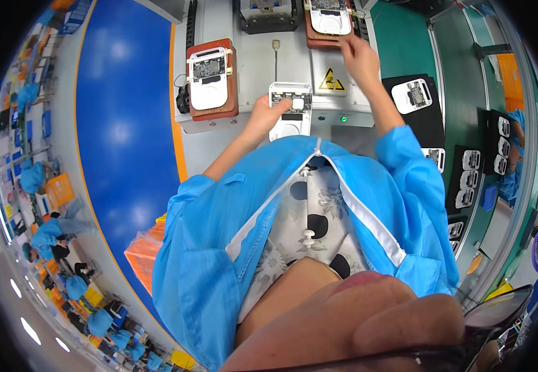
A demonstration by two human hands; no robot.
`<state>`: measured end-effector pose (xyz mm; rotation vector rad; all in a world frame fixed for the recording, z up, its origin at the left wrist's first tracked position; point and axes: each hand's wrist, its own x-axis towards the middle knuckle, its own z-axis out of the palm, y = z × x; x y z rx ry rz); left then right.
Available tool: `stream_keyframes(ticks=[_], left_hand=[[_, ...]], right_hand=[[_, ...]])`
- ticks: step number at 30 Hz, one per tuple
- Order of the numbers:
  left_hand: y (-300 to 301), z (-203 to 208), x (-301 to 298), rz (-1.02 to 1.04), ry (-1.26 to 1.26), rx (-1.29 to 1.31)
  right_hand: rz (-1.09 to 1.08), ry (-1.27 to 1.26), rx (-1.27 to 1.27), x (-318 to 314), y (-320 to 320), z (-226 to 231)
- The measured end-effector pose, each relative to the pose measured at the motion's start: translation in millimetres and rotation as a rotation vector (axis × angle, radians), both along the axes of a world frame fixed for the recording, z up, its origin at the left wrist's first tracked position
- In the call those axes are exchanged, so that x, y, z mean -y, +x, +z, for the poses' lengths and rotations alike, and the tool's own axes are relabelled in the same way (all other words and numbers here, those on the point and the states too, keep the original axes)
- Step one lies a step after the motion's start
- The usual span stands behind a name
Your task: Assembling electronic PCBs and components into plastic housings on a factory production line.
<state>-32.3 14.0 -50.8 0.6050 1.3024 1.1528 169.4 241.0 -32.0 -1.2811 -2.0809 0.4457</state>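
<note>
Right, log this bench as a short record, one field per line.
Left hand: grips a white plastic housing with an exposed circuit board
Right hand: fingertips at the near edge of the right reddish-brown rectangular fixture; contact unclear
Left reddish-brown rectangular fixture: bears another white plastic housing
Between fixtures, nearer the right: yellow triangular warning label
Far right of bench: white plastic housing on a flat black mat

A blue floor, edged by an orange stripe, spreads at ten o'clock; a pale aisle runs outside it. Cluttered workbenches line nine o'clock, white lights glow at eight, a green tabletop between one and two.
</note>
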Motion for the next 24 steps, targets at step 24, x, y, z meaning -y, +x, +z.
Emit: stream_keyframes(ticks=[24], left_hand=[[9, -5, -60, -0.059, -0.130, -0.016]], right_hand=[[0.136, 0.047, 0.212, -135, -55, -10]])
